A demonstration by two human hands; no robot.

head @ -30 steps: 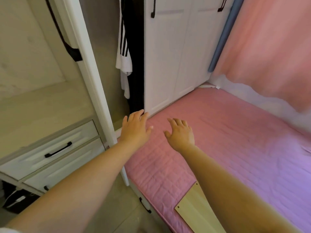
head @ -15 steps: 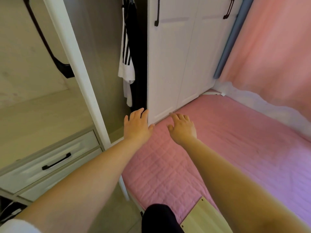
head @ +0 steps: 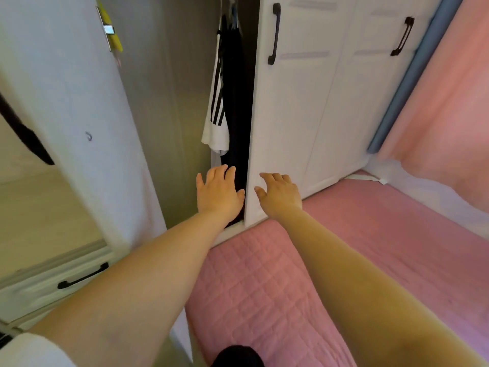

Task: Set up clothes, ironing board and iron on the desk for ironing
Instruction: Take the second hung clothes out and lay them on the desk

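**Ana:** Clothes (head: 221, 102) hang in the gap of the wardrobe, upper centre of the frame: a white garment with black stripes beside something black. No ironing board, iron or desk is in view.

**Ben:** And the hands?

**Ana:** Going left to right: the open wardrobe door (head: 79, 115) fills the left side; the left hand (head: 218, 193), centre frame, reaches into the gap with fingers straight and nothing held. Just right of it the right hand (head: 279, 194), fingers relaxed and empty, lies in front of the closed wardrobe door (head: 291, 123); whether it touches I cannot tell.

**Ben:** Risks?

**Ana:** I'd judge the gap narrow, so a pull from the hem could slip a garment off its hanger (head: 232, 11). Leaning across the pink mattress (head: 370, 260) could cost balance.

**Ben:** Any writing?

**Ana:** None readable. The three stripes suggest a sports brand, but no logo shows.
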